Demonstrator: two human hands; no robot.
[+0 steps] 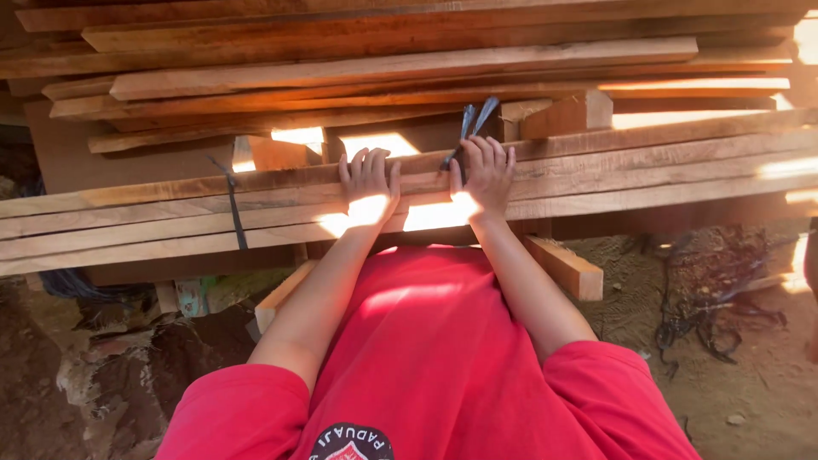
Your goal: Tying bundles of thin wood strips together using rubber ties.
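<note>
A bundle of long wooden planks [639,162] lies across the view in front of me, bound by a dark strap [232,209] on the left and another dark strap [467,132] near the middle. My left hand [368,186] rests flat on top of the planks, fingers spread. Beside it, my right hand [484,177] presses on the same planks, right next to the middle strap's loose ends. Neither hand visibly grips anything. Bright sunlight falls across both wrists. My red shirt fills the lower view.
More planks [383,68] are stacked higher behind the bundle. Short wooden blocks [564,266] support it from below. Dirt ground with a tangle of dark straps [707,307] lies at the right, and rubble [102,358] at the lower left.
</note>
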